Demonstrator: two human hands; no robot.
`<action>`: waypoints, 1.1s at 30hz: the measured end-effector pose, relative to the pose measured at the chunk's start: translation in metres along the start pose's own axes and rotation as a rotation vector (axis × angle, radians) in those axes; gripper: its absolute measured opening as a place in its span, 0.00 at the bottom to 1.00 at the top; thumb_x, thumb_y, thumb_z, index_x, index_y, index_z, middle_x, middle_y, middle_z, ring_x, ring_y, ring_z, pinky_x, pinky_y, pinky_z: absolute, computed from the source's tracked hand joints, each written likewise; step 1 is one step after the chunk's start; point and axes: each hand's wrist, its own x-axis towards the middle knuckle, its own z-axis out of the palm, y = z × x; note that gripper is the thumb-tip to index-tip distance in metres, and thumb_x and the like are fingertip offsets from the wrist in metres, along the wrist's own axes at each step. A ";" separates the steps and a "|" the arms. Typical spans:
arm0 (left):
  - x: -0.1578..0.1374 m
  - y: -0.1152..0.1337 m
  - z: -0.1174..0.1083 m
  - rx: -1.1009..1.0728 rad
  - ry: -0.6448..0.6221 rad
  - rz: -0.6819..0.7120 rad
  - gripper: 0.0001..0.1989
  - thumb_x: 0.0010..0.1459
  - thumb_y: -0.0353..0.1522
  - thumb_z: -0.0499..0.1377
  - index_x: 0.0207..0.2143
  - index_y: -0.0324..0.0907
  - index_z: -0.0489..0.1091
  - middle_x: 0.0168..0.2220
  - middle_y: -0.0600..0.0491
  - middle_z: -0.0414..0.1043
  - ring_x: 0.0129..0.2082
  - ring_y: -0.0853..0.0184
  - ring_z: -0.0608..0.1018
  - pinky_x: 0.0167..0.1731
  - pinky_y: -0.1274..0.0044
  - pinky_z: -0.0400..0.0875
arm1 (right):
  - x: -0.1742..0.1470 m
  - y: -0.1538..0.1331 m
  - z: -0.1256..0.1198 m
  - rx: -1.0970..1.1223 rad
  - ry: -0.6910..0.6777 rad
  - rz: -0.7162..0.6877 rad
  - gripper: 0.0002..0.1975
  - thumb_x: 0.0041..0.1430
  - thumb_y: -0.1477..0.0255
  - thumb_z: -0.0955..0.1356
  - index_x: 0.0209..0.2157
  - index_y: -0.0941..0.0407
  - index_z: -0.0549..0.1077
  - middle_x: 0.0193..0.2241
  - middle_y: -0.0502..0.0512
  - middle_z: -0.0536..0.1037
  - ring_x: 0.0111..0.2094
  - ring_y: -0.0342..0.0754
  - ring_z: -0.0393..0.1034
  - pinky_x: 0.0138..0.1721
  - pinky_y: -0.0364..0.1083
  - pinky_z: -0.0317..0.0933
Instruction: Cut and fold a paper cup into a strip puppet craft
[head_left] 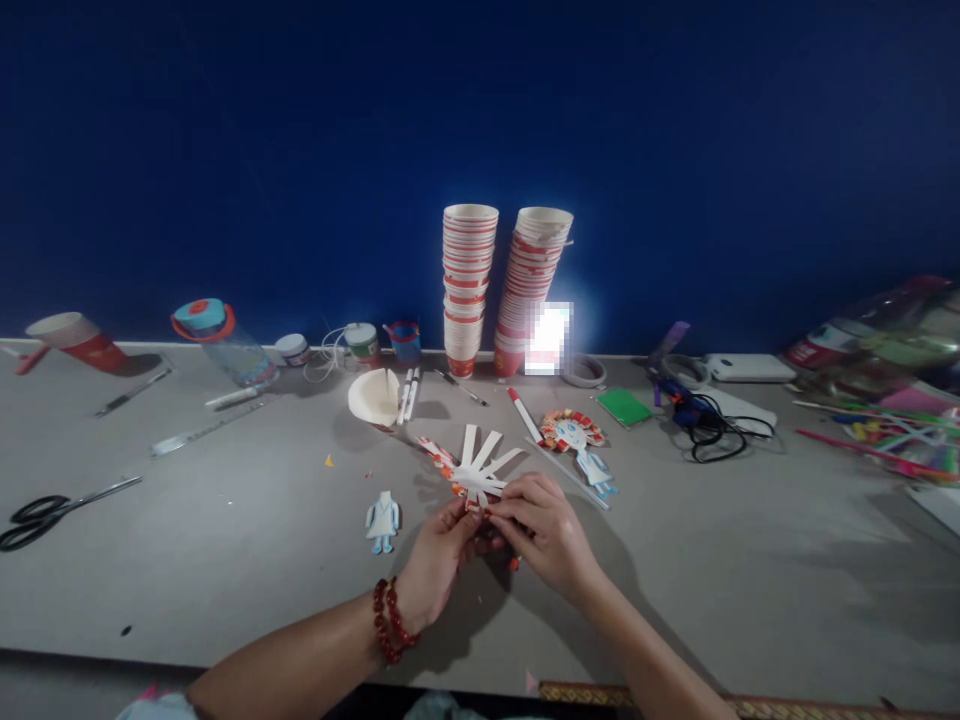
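A paper cup (480, 465) cut into long white strips, fanned outward with red-patterned backs, is held above the table between both hands. My left hand (441, 555) is closed on its lower edge, thumb on top. From the other side my right hand (546, 530) pinches a strip close to the centre; its fingertips partly hide the paper. Left of the hands lies a small paper body figure (383, 522) in white and blue. Beyond my right hand rests a paper doll (576, 435) with a curled red-and-white fringe round its head and a blue-white body.
Two tall stacks of paper cups (469, 290) stand by the blue wall beside a bright blurred screen (547, 338). Scissors (64, 510), a water bottle (225, 345), markers (409, 396), a green pad (624, 407) and a black cable (709, 425) lie around. Coloured sticks (892, 435) are at right.
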 end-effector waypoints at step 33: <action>-0.003 0.004 0.003 -0.081 0.032 -0.070 0.09 0.51 0.36 0.68 0.32 0.40 0.78 0.34 0.49 0.77 0.34 0.65 0.76 0.37 0.74 0.70 | -0.001 -0.008 0.006 -0.277 0.098 -0.199 0.10 0.66 0.77 0.63 0.41 0.54 0.76 0.36 0.55 0.80 0.39 0.52 0.70 0.50 0.55 0.64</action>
